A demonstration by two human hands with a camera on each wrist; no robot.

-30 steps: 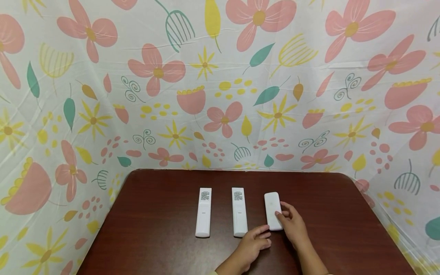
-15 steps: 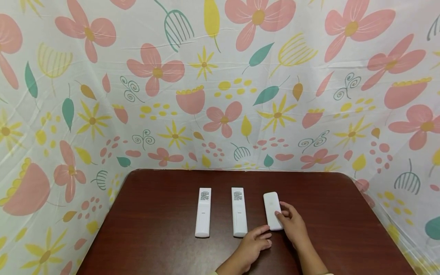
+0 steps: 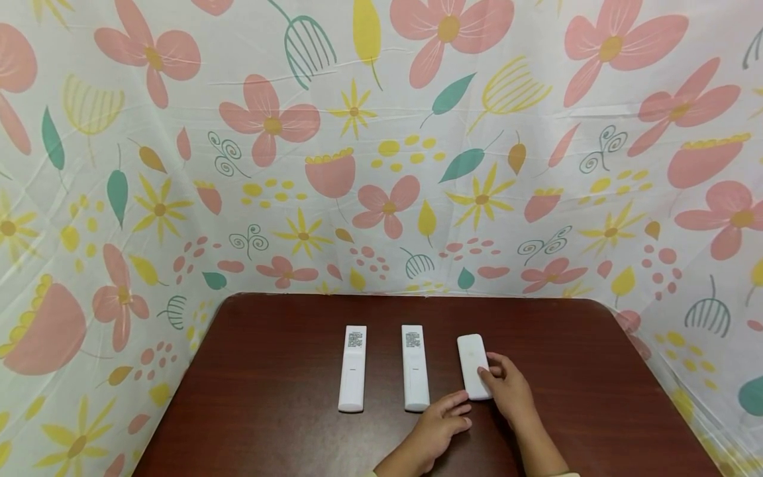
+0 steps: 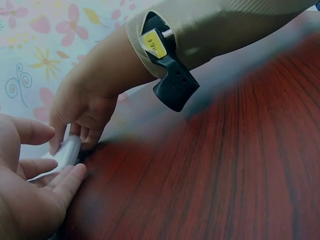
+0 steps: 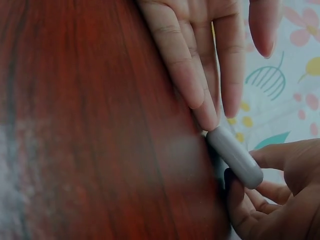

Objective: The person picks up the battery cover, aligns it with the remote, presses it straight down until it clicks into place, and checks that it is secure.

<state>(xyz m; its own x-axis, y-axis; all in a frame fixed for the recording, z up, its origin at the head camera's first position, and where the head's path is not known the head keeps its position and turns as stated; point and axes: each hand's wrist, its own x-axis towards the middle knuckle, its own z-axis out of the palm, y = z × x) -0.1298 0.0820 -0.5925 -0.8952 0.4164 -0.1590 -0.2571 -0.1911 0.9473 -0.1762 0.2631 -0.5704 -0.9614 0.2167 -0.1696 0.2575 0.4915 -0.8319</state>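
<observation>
A rounded white remote control (image 3: 472,361) lies at the right of a row, its plain smooth face up. My right hand (image 3: 511,392) pinches its near right part, thumb on top and fingers along the right side. The fairly straight fingers of my left hand (image 3: 440,426) reach its near left corner; in the right wrist view a fingertip meets the end of the remote control (image 5: 235,156). Seen from the left wrist, the remote control (image 4: 68,151) is partly hidden behind left-hand fingers. Two longer white remote controls, one in the middle (image 3: 415,374) and one at left (image 3: 353,377), lie back up with printed labels.
The dark red-brown wooden table (image 3: 268,371) has rounded far corners. A white cloth (image 3: 381,218) with flowers and leaves hangs behind it and along both sides. A black camera mount (image 4: 172,75) sits on the right wrist over a light sleeve (image 4: 220,35).
</observation>
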